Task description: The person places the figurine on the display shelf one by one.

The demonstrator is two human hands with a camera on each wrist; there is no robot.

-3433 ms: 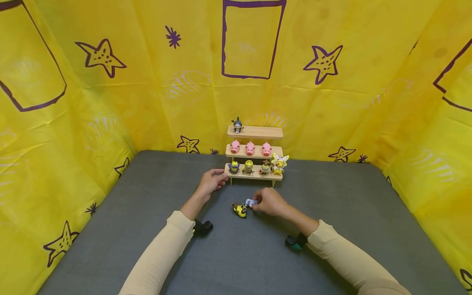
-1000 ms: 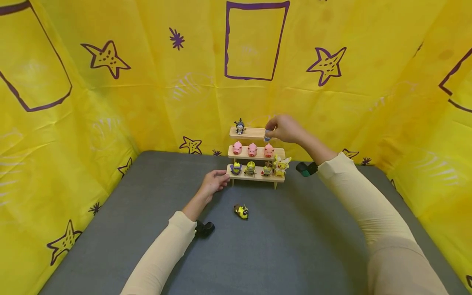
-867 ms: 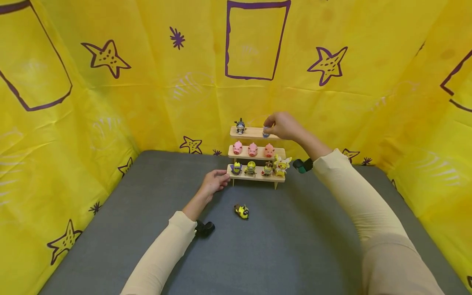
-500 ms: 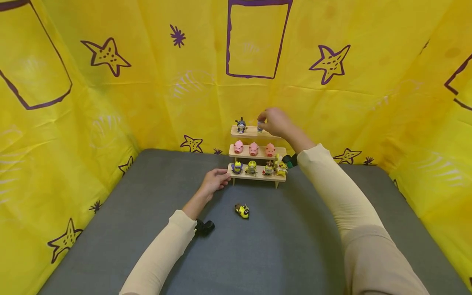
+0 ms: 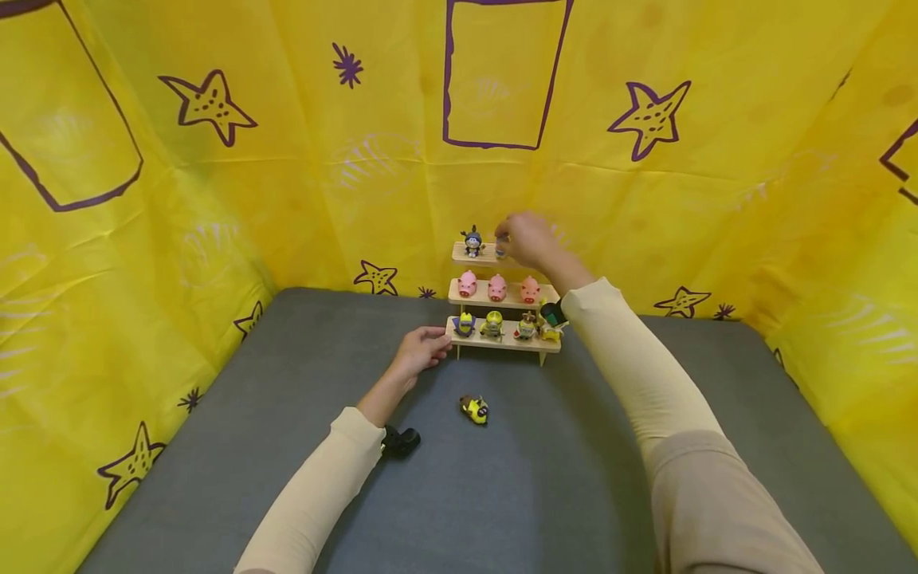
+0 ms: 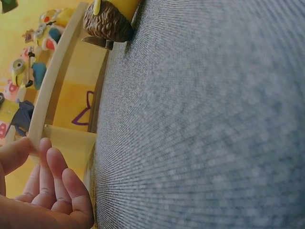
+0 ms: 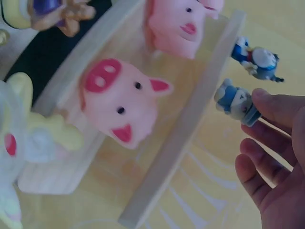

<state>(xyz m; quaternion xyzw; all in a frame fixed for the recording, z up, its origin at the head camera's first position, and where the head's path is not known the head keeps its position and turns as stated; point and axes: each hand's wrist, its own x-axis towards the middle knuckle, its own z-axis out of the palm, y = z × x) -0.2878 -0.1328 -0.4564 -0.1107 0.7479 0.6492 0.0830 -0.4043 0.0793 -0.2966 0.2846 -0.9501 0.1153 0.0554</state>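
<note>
My left hand pinches the left end of the bottom board of a three-tier wooden display shelf between thumb and forefinger. The other fingers curl loosely below it in the left wrist view. At the top tier, my right hand pinches the head of a small blue-and-white figurine between thumb and finger. It stands upright at the board's edge, to the right of a dark-hatted figurine. A yellow-and-brown figurine lies on the table before the shelf.
Pink pig figures line the middle tier. The bottom tier bears several yellow figures, the rightmost partly hidden by my right wrist camera. A yellow cloth with purple drawings hangs behind and beside the grey table.
My right hand picked the blue-and-white figurine up from the table, raised it to the top tier, then shifted it left toward the dark-hatted one. My left hand stayed on the shelf.
</note>
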